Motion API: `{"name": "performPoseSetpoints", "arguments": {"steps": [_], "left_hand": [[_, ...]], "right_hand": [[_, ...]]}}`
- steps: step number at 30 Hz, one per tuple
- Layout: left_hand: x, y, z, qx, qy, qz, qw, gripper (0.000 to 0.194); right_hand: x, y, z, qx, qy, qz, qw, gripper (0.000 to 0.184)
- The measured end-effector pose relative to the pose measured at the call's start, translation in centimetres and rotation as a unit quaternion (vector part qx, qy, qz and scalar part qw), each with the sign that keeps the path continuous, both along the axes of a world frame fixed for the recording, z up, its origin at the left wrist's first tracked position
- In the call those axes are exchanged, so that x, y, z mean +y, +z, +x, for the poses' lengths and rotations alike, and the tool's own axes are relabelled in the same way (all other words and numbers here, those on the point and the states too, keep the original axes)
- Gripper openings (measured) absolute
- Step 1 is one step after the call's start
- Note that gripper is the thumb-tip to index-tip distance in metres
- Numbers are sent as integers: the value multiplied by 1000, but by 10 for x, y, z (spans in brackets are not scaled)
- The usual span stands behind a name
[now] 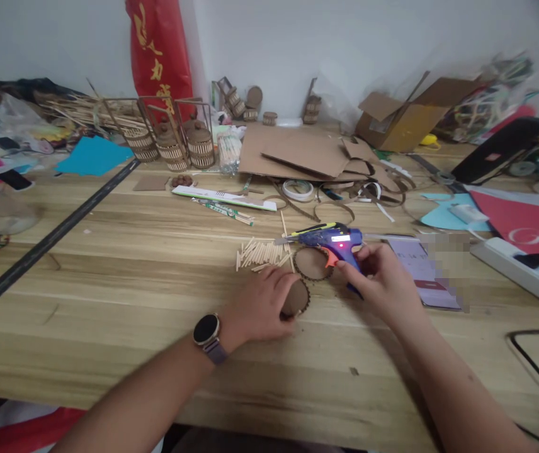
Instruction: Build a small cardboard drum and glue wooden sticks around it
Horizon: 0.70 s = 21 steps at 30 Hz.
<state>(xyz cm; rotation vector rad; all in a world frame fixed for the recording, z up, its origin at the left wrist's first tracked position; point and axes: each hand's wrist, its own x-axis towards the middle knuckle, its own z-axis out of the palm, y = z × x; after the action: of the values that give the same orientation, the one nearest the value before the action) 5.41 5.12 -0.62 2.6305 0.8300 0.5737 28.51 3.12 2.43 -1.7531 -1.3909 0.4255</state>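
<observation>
My left hand (262,306), with a watch on the wrist, rests on the wooden table and pinches a round brown cardboard disc (296,297). A second cardboard disc (312,263) with a toothed edge lies just beyond it. My right hand (379,280) is wrapped round the handle of a blue hot glue gun (329,238) with an orange trigger and a lit red light. The gun's nozzle points left towards a pile of short wooden sticks (262,253).
Flat cardboard sheets (293,151), cardboard strips and a tape roll (298,189) lie further back. Small woven stick baskets (175,141) stand at back left. An open box (404,116), coloured paper and a white power strip (519,270) sit on the right. A black ruler (47,242) crosses the left.
</observation>
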Motion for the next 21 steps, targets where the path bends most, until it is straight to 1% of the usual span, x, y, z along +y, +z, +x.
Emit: {"name": "performPoseSetpoints", "arguments": {"steps": [2, 4, 8, 10, 12, 14, 15, 18, 21], "left_hand": [[4, 0, -3, 2, 28, -5, 1000, 63], [6, 0, -6, 1, 45, -6, 999, 65], [6, -1, -8, 4, 62, -1, 998, 65], [7, -2, -8, -3, 69, 2, 998, 65], [8, -2, -9, -9, 80, 1, 997, 64], [10, -2, -10, -13, 85, 0, 996, 63], [10, -2, -11, -15, 83, 1, 996, 63], [10, 0, -12, -23, 71, 7, 997, 63], [10, 2, -13, -20, 69, 4, 997, 63]], "right_hand": [[-1, 2, -3, 127, 21, 33, 991, 39], [-3, 5, -6, 222, 35, 17, 974, 39], [-10, 11, -13, 296, 32, -98, 950, 31], [-13, 12, -17, 346, 53, -125, 929, 28], [-14, 14, -21, 398, 84, -127, 905, 26], [-14, 14, -22, 423, 108, -133, 890, 27], [-14, 14, -21, 420, 115, -143, 889, 27], [-12, 13, -18, 390, 133, -171, 895, 30], [-11, 12, -14, 371, 137, -187, 899, 36]]}}
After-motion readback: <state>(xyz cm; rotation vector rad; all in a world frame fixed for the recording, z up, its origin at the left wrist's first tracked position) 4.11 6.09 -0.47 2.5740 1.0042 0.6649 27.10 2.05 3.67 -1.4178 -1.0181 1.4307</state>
